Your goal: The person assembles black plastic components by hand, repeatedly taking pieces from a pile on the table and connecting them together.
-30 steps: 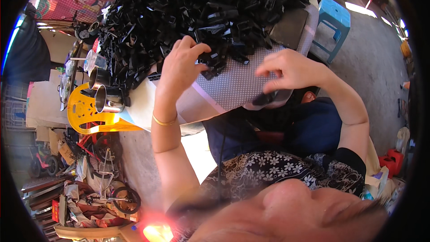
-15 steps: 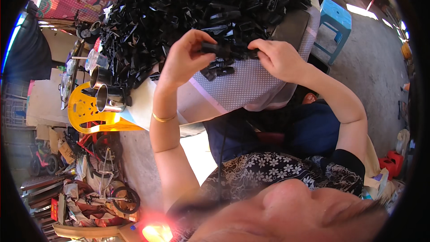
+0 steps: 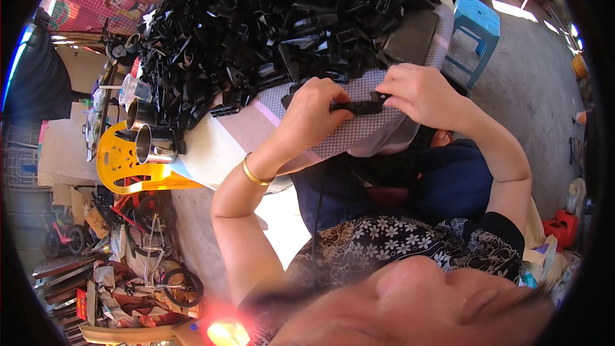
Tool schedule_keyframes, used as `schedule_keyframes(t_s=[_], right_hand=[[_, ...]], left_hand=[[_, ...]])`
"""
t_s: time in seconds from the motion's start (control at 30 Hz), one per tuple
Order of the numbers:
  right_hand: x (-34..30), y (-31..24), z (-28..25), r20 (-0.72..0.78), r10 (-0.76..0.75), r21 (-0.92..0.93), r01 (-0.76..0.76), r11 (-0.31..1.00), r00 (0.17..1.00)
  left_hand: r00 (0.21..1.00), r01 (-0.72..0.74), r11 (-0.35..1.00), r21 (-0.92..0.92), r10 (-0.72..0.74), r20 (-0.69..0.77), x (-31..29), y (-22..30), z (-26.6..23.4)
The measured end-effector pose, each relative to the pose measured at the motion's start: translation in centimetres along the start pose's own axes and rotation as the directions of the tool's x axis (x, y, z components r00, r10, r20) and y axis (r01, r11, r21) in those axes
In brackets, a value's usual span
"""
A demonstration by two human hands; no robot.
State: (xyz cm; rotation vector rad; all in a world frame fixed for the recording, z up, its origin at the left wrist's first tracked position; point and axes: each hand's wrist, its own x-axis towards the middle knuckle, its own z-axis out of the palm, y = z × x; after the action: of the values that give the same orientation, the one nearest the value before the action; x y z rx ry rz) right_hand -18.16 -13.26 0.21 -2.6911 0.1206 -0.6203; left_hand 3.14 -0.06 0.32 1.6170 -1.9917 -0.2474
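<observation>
Over the table's near edge, toward its right corner, both hands hold a black part [image 3: 364, 108] between them. The left hand [image 3: 315, 110] has its thumb and fingers closed on the left end; the right hand [image 3: 415, 94] pinches the right end in its fingertips. Whether this is one piece or two meeting end to end, I cannot tell, since the fingers cover both ends.

The right pinch looks the likelier to fail: it seems to have only a small hold, so an uneven pull or twist could slip that end free. The part could then drop onto the cloth [image 3: 333, 136], or over the near edge if it sprang toward the body.

Its long axis runs from hand to hand, crosswise to the body and roughly along the near edge, the right end slightly farther away. Which end is its front cannot be told.

Farther out, one loose piece [image 3: 224, 111] lies apart, toward the left edge. The pile [image 3: 256, 22] of black pieces covers the far side, and a dark panel [image 3: 412, 37] lies by the right edge. A metal cup [image 3: 155, 144] stands near the left edge; beyond the right edge is a stool [image 3: 477, 16].
</observation>
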Motion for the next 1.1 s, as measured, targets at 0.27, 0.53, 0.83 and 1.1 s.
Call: schedule_keyframes(t_s=[0.27, 0.53, 0.83, 1.1], right_hand=[[-0.1, -1.0, 0.0, 0.074, -0.033, -0.162, 0.045, 0.986, 0.997], [0.7, -0.8, 2.0, 0.060, -0.056, -0.027, 0.058, 0.998, 0.997], [1.4, -0.3, -1.1, 0.318, 0.038, 0.186, -0.102, 0.977, 0.947], [2.5, 2.9, 2.5, -0.299, 0.028, -0.321, -0.128, 0.938, 0.954]], left_hand=[[0.985, 0.169, 0.974, -0.150, -0.161, 0.066, 0.2, 0.3, -0.1], [0.989, 0.139, 0.970, -0.199, -0.126, 0.075, 0.3, 0.4, 0.8], [0.933, 0.185, 0.972, 0.145, -0.128, -0.336, 1.1, -1.1, -1.8], [0.870, 0.448, 0.874, 0.189, -0.378, -0.315, 1.0, -3.5, -2.7]])
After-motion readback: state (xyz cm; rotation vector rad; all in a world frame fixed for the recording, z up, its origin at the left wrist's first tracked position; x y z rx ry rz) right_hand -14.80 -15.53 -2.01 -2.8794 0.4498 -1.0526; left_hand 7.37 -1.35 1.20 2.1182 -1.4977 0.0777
